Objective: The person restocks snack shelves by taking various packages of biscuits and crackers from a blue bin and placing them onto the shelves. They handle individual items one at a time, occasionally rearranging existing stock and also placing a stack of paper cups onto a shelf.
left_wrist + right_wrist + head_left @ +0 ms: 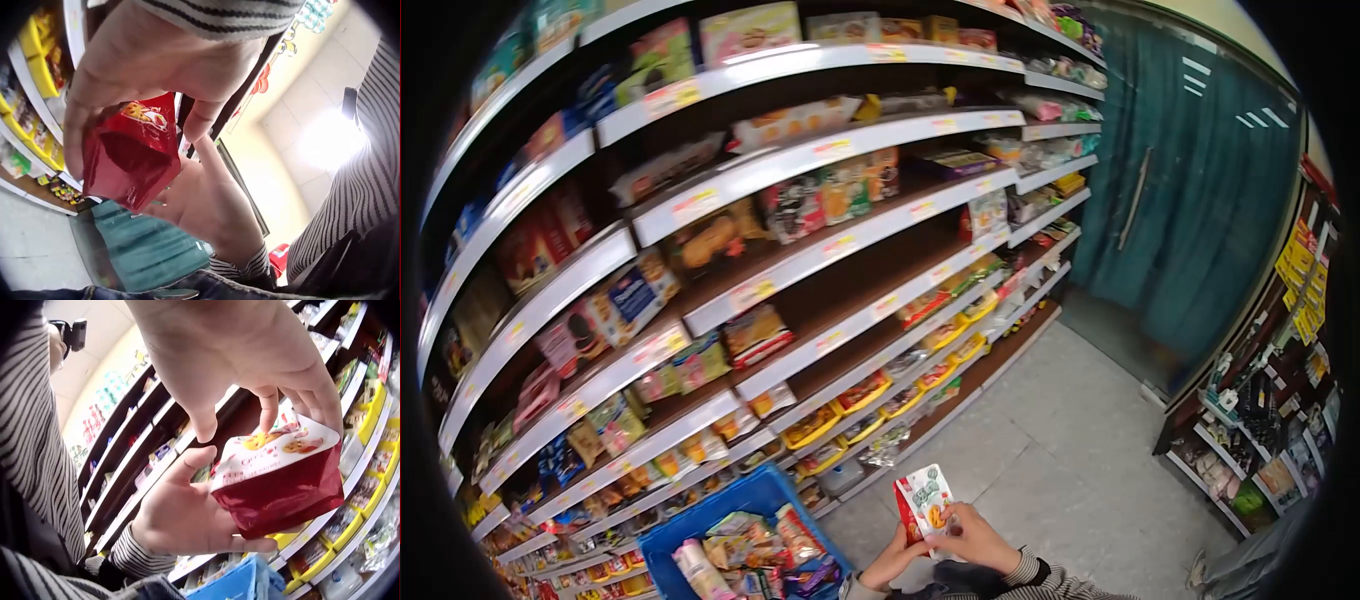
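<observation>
A red-and-white snack pouch (922,498) with cookie pictures on its front is held between both hands in front of the body. In the head view the left hand (888,563) grips its lower left part, with fingers behind it. At its right side the right hand (978,541) holds the edge, fingertips on the printed front. The left wrist view shows the pouch's glossy red bottom (134,164) and the left fingers round its side. Seen from the right wrist, the right fingers reach behind the pouch's upper edge (294,447), and the left fingers pass beneath it.
A blue basket (662,545) filled with snack packets stands at lower left. Long store shelves (840,245) with packaged food run along the left. A teal glass door (1175,220) and another shelf rack (1245,470) are at right. Grey floor tiles (1040,440) lie between.
</observation>
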A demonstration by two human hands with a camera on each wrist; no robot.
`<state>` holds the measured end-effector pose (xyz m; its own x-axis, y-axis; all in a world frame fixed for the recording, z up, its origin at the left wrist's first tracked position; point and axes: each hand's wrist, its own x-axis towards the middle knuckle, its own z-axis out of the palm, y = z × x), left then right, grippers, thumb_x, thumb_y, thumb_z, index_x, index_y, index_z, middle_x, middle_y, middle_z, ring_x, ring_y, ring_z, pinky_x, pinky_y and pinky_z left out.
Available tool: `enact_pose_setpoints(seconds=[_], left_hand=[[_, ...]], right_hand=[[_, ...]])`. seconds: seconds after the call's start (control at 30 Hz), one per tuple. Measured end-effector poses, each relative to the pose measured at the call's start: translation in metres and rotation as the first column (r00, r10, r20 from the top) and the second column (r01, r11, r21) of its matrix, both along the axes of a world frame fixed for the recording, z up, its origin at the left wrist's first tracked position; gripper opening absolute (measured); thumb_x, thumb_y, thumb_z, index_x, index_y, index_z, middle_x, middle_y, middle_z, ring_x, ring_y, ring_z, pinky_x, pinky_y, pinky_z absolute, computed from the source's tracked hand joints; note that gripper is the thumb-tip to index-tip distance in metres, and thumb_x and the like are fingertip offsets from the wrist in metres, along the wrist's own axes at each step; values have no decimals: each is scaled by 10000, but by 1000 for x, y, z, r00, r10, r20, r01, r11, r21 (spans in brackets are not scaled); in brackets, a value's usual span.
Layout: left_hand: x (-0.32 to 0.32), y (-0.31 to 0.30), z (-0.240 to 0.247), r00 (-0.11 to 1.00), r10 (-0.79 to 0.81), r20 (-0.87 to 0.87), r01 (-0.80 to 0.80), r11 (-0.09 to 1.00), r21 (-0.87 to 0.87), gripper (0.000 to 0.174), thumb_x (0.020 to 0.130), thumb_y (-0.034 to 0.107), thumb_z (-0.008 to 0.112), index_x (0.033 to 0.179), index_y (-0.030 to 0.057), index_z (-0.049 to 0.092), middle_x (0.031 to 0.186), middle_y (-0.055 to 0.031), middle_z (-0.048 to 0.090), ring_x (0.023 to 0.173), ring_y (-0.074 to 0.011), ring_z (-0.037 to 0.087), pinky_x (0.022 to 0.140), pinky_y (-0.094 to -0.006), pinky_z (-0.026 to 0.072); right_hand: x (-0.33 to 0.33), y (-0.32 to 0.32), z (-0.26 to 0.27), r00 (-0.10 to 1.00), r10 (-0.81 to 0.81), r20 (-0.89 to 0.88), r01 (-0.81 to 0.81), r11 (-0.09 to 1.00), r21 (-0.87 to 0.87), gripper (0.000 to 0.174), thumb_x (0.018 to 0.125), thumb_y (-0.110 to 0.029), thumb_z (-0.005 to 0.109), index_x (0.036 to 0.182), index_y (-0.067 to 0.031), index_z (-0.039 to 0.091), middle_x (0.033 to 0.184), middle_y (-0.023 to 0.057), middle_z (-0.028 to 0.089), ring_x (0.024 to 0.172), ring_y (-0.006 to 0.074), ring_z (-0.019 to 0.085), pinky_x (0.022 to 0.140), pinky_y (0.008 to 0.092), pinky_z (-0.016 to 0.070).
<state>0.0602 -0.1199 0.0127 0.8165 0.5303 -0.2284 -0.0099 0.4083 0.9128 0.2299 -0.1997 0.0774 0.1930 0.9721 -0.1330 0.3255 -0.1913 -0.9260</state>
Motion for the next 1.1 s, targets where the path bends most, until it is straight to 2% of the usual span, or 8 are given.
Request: enact_pose_setpoints(seconds=[0.07,0.13,0.3,0.47,0.5,0.7,0.9,1.1], left_hand=[[51,7,6,1000,3,3,-3,1000,15,671,881,153,616,1386,2,202,1238,-113,480,1074,-162,515,869,-288,461],[96,11,28,1000,9,25,-9,1000,-10,667,864,129,638,1369,-11,225,1243,-117,492,1089,-164,519,889,-303,463],[178,34,32,995,25,94,-24,1000,-7,619,826,31,658,1328,-27,300,1224,-123,533,1089,-178,555,908,-316,474],[245,87,33,995,53,85,-39,987,-157,551,819,23,660,1296,-22,388,1196,-110,571,1062,-173,582,897,-308,483],[257,105,57,996,90,19,-88,991,-96,541,810,22,669,1282,-17,407,1190,-107,578,1044,-171,594,883,-304,492],[336,258,95,885,383,266,-437,880,185,513,826,17,654,1261,-32,385,1143,-116,590,993,-172,606,835,-301,516],[402,397,135,812,474,340,-571,766,295,438,836,70,669,1188,-51,438,1084,-119,601,929,-149,605,803,-282,508],[441,446,155,696,664,273,-690,512,512,407,812,98,699,1139,-74,528,1087,-137,602,975,-182,558,903,-303,422]], right_hand=[[42,-10,7,997,-21,71,20,1000,24,461,788,-292,754,1044,-36,469,1032,147,506,850,189,568,743,307,497],[79,-18,13,993,-109,-39,112,988,106,429,812,-264,732,1056,-33,465,1028,131,526,856,192,564,773,308,488],[135,-27,24,978,-188,-88,198,971,131,379,833,-180,705,1089,-27,470,1157,138,567,1068,222,574,886,357,488],[193,-15,11,931,-343,-128,349,936,36,409,823,-206,710,1117,-13,499,1074,119,613,1021,220,604,853,327,478],[204,-12,12,908,-396,-133,399,917,-6,378,821,-193,709,1093,-12,520,1053,110,624,986,200,617,832,311,483],[273,33,-2,838,-517,-174,525,851,-6,248,825,-112,679,1024,-10,574,977,75,655,884,146,639,774,268,493],[337,106,4,765,-608,-213,624,781,10,230,828,-79,665,1023,3,575,949,76,660,865,132,637,793,265,490],[377,151,9,786,-580,-213,593,805,-8,223,829,-64,656,1026,4,578,941,79,664,840,134,642,796,270,495]])
